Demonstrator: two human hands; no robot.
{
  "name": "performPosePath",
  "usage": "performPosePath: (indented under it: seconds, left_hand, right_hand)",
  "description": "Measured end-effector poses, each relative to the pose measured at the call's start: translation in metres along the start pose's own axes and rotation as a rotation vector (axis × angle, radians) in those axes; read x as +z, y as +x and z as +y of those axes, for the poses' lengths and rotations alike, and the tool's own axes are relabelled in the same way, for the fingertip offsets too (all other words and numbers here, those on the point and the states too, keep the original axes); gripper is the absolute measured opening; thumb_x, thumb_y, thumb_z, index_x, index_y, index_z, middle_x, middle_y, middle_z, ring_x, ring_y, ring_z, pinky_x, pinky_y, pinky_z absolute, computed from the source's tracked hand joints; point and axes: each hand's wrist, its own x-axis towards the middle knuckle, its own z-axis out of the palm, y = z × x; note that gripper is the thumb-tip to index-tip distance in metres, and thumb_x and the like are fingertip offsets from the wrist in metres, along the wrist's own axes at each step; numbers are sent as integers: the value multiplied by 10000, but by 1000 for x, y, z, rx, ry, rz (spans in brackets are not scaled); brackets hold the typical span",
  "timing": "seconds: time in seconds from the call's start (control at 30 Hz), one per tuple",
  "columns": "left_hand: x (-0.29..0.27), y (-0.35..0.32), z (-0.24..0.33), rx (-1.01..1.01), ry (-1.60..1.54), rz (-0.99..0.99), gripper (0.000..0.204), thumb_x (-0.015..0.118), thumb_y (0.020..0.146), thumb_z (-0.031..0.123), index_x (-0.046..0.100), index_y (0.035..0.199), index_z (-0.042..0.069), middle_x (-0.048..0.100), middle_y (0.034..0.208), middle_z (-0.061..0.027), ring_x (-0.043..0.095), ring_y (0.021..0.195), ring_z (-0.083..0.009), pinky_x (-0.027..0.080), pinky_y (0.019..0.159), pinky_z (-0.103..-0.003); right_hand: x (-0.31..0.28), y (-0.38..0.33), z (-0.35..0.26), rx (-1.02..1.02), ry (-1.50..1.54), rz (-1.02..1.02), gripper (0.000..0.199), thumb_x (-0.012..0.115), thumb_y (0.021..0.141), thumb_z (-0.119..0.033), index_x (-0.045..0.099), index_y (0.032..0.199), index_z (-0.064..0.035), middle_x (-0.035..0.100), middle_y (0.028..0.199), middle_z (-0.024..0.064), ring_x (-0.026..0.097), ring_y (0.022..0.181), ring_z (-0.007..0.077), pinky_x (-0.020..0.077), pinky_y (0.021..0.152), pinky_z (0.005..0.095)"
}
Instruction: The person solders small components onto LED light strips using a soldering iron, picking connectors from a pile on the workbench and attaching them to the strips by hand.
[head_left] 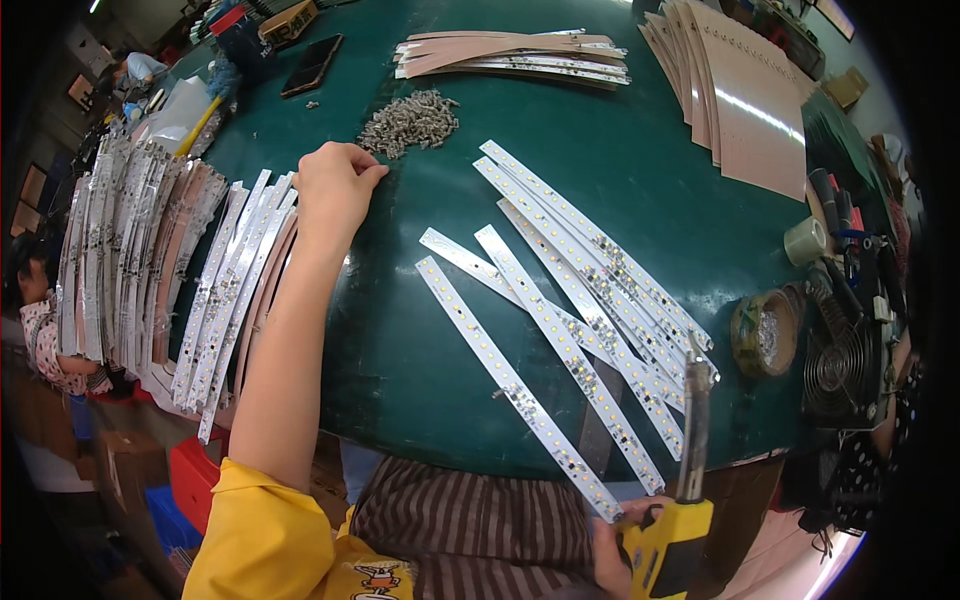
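Observation:
My left hand [338,190] reaches out beside a pile of small metal parts [410,122], thumb and fingertips pressed together; whatever they hold is too small to make out. Low on the right, my right hand [612,550] is closed around a yellow soldering gun [668,545], its metal barrel pointing up. The near end of a white LED strip board [520,395] meets the right hand's fingers; I cannot tell whether they grip it. A small part sticks out from that board's left edge. Several more LED boards [600,260] lie fanned and overlapping to its right.
Stacks of LED strip boards [150,260] line the left side of the green table [400,330]. Another bundle [510,55] and pinkish panels [745,110] lie at the back. A phone [312,65] rests far left. A tape roll [768,335] and a fan [838,365] stand right.

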Motion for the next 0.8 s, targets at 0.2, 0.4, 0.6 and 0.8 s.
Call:
performPosePath:
  seconds: [0.2,0.4,0.6,0.8]
  left_hand:
    - [-15,-23,10,71,157,73,145,770,794,151,761,851,18,719,762,-167,705,744,-318,533,737,-406]
    - [-30,-107,56,197,-367,-19,119,731,830,96,746,917,15,734,840,-144,712,776,-302,532,738,-390]
    - [-12,-179,100,424,-556,-222,90,755,830,78,731,914,103,704,815,-10,631,684,-183,375,766,-332]
    - [-1,-186,103,439,-467,-188,93,777,811,91,729,890,101,699,789,3,617,672,-157,338,780,-335]
  right_hand:
    - [22,3,3,-137,70,119,234,760,865,-224,602,875,-51,577,769,103,572,735,301,432,645,400]
    - [37,4,4,-26,285,205,284,846,770,-178,609,867,-58,555,712,59,553,610,230,430,553,353]
    - [39,0,16,-157,107,122,313,851,767,-203,597,857,-45,541,767,74,553,673,243,421,578,354]
    - [11,-8,10,-80,51,-87,470,714,864,-47,451,1249,7,637,968,101,612,908,167,465,852,280]
